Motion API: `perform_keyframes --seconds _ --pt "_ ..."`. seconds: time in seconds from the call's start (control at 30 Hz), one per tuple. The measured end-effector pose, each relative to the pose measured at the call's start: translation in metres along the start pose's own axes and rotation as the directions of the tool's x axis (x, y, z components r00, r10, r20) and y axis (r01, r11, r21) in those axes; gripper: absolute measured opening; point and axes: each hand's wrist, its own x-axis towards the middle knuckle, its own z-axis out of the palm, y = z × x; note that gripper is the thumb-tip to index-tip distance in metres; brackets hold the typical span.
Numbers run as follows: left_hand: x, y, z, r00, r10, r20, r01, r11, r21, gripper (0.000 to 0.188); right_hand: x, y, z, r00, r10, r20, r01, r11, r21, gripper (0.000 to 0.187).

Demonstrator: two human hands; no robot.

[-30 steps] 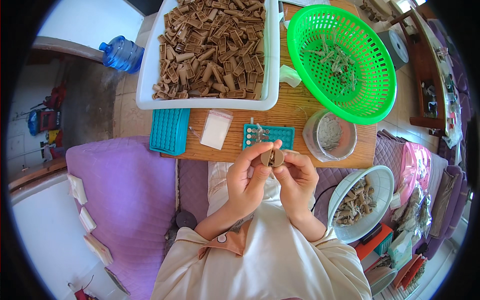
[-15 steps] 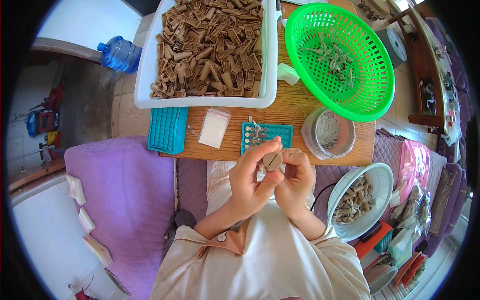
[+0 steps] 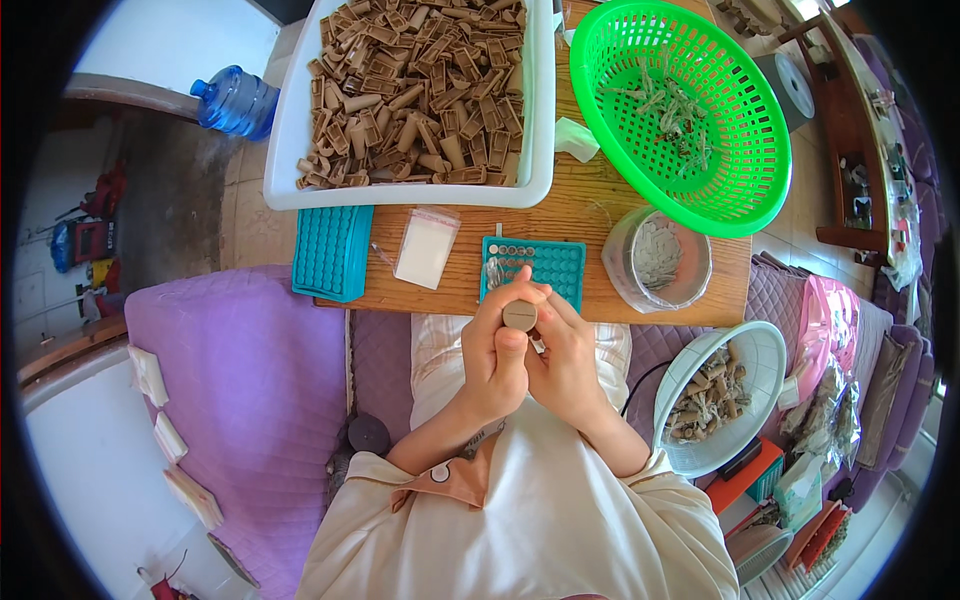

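Note:
Both hands are closed together over my lap, just in front of the table edge. Between them is a small brown plastic cylinder [image 3: 519, 316], its round end facing up. My left hand [image 3: 488, 350] pinches it from the left, the thumb just below the round end. My right hand [image 3: 566, 362] wraps it from the right, its fingers meeting the left ones; most of the cylinder's body is hidden. Right beyond the fingers lies a teal tray [image 3: 556, 268] of round pockets, with several small round silvery pieces at its left side.
A white bin [image 3: 410, 197] of brown half-shells stands at the back left, a green basket [image 3: 770, 150] with clear bits at the back right. Teal stacked trays [image 3: 333, 255], a clear packet [image 3: 428, 250] and a tub [image 3: 622, 262] of whitish pieces line the table; a pale basin [image 3: 765, 385] sits right.
The gap across the cylinder's round end has closed to a thin line. Both hands have shifted slightly left and come closer together around it.

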Motion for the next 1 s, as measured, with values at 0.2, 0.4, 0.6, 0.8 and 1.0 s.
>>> perform_keyframes --seconds 0.2,0.4,0.6,0.8,1.0 --pt "0.001 -0.008 -0.004 0.998 -0.017 0.061 0.024 0.994 -0.110 0.044 -0.002 0.007 0.003 0.997 -0.034 -0.070 0.032 0.999 -0.038 0.025" --pt "0.013 0.000 -0.008 0.973 -0.044 0.225 0.063 0.995 -0.081 0.045 0.002 0.004 -0.016 0.991 -0.102 -0.086 0.083 0.976 -0.203 0.026" --pt "0.005 -0.004 -0.010 0.943 0.013 0.333 0.081 0.960 -0.267 0.044 0.002 0.001 -0.027 0.954 -0.299 -0.034 0.297 0.953 -0.056 0.038" --pt "0.009 0.002 -0.013 0.890 -0.039 0.454 0.286 0.824 -0.490 0.065 -0.001 -0.006 -0.023 0.969 -0.245 -0.040 0.242 0.967 -0.082 0.032" --pt "0.017 0.010 -0.016 0.836 -0.076 0.544 0.372 0.807 -0.458 0.103 0.000 -0.001 -0.027 0.950 -0.293 0.106 0.295 0.956 0.003 0.033"
